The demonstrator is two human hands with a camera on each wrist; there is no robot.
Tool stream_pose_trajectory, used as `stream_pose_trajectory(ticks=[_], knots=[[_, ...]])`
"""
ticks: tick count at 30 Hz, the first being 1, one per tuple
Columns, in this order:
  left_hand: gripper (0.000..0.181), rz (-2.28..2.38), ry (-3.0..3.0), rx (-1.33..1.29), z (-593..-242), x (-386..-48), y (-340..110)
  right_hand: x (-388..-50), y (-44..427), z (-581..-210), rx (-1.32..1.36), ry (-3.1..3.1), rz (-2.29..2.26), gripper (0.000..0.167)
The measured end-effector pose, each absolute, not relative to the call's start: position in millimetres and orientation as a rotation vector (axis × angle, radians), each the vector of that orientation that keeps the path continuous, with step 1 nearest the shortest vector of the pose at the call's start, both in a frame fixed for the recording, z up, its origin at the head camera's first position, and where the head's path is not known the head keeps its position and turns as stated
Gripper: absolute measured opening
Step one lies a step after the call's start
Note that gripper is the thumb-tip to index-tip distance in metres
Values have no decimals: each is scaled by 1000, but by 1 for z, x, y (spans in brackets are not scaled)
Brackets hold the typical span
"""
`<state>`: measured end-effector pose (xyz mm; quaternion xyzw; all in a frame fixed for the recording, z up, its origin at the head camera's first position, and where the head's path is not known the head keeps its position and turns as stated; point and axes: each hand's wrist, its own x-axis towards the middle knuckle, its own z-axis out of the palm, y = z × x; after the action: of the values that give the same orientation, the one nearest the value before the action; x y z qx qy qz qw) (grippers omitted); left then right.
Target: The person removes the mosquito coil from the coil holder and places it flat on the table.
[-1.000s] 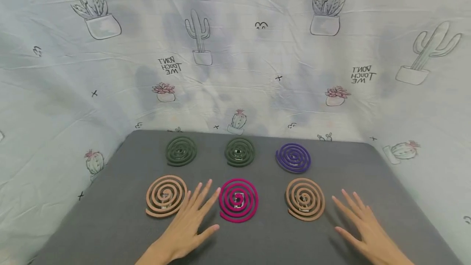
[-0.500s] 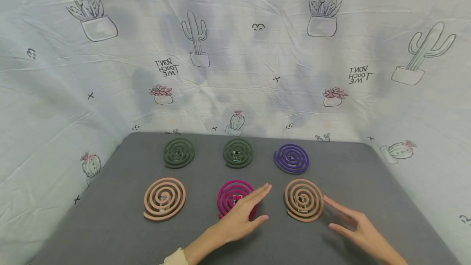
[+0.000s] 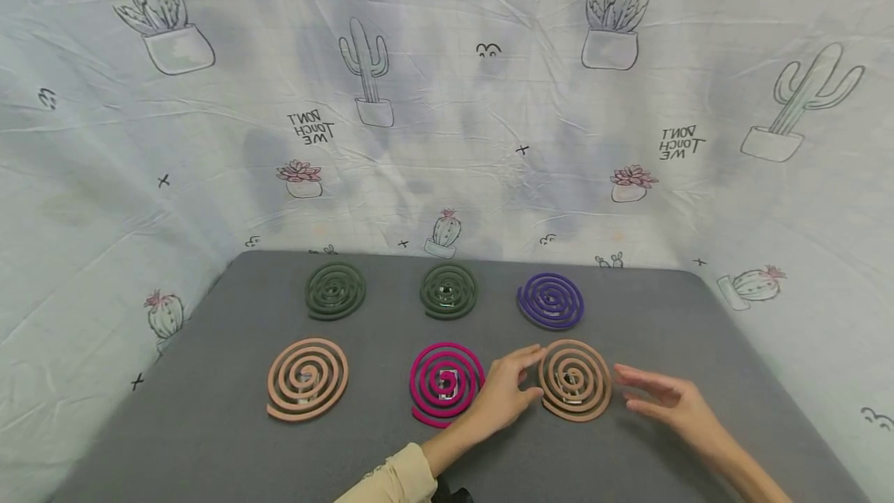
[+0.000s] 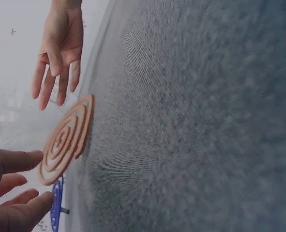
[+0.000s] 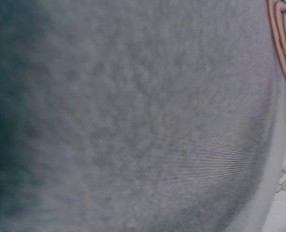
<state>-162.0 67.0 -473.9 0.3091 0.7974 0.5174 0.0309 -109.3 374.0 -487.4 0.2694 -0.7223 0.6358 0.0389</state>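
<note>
The left hand (image 3: pixel 507 390) and right hand (image 3: pixel 669 404) are facing each other across a tan swirl (image 3: pixel 574 377), fingers spread.

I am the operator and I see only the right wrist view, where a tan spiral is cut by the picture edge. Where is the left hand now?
Observer: In the head view, the left hand is just left of that tan spiral; whether they touch, I cannot tell.
Operator: Thank you. And the right hand, on which side?
Observer: The right hand is on the opposite side, with its fingers pointing toward the same spiral.
Operator: Which spiral comes next on the left in this row?
Observer: A pink spiral.
</note>
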Motion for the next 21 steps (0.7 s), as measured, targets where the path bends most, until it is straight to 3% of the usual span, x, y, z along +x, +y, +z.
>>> stream_pose_trajectory(ticks=[10,21], knots=[[57,1623,2480,799,-474,-164,83,-120,371,-494,659,-2324,1812,58],[58,1657,2515,783,-480,-166,89,-130,366,-504,800,-2264,1783,62]])
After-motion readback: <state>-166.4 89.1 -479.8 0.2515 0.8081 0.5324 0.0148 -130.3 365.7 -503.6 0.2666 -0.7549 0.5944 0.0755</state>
